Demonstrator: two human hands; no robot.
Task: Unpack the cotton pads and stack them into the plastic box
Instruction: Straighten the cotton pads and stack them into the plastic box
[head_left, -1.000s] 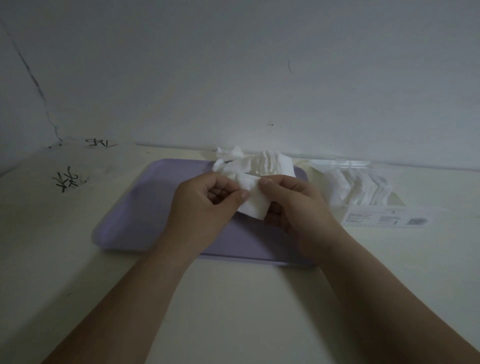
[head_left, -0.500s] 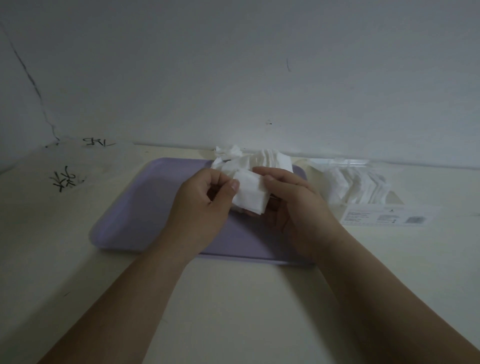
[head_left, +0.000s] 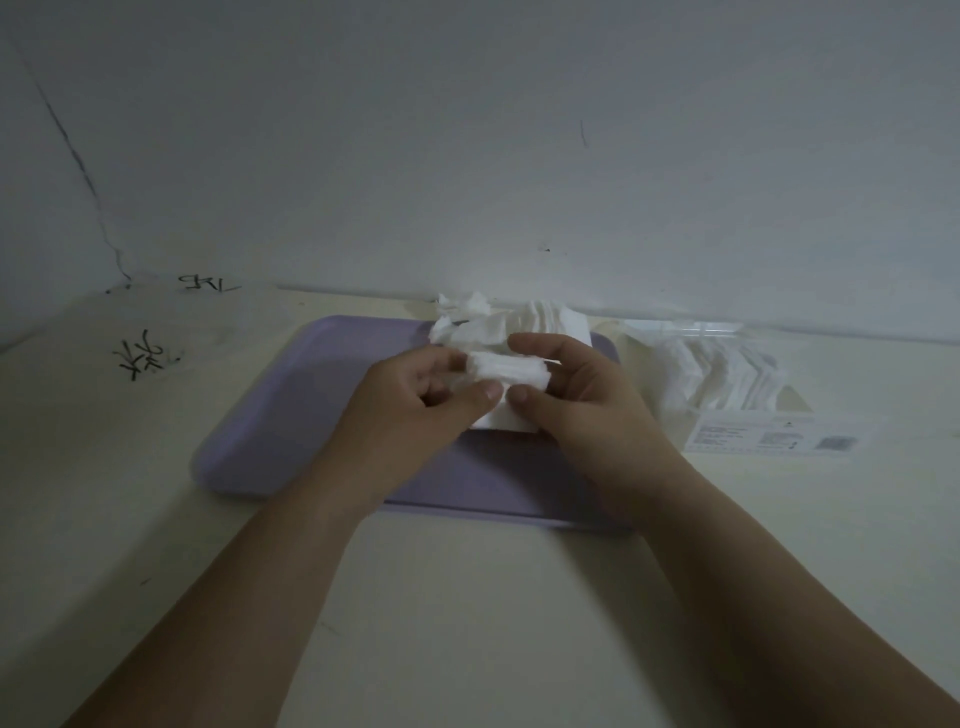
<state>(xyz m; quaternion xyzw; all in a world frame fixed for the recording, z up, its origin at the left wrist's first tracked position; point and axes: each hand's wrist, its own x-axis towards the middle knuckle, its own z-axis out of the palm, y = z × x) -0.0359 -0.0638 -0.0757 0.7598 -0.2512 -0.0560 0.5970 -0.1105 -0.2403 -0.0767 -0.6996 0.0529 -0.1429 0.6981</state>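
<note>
Above the purple tray (head_left: 291, 415), my left hand (head_left: 410, 410) and my right hand (head_left: 582, 410) together grip a small stack of white cotton pads (head_left: 506, 371), thumbs in front and fingers behind. Behind the hands, a loose heap of white pads (head_left: 524, 322) lies at the tray's far edge. To the right stands the clear plastic box (head_left: 722, 374), holding a slanted row of pads.
A white labelled sheet (head_left: 774, 436) lies against the box's near side. The wall rises right behind the tray and box. Black scribbles (head_left: 143, 356) mark the tabletop at the left.
Both hands have turned the held pads from a flat face to an edge-on stack and squared them between the fingers. The hands stayed above the tray.
</note>
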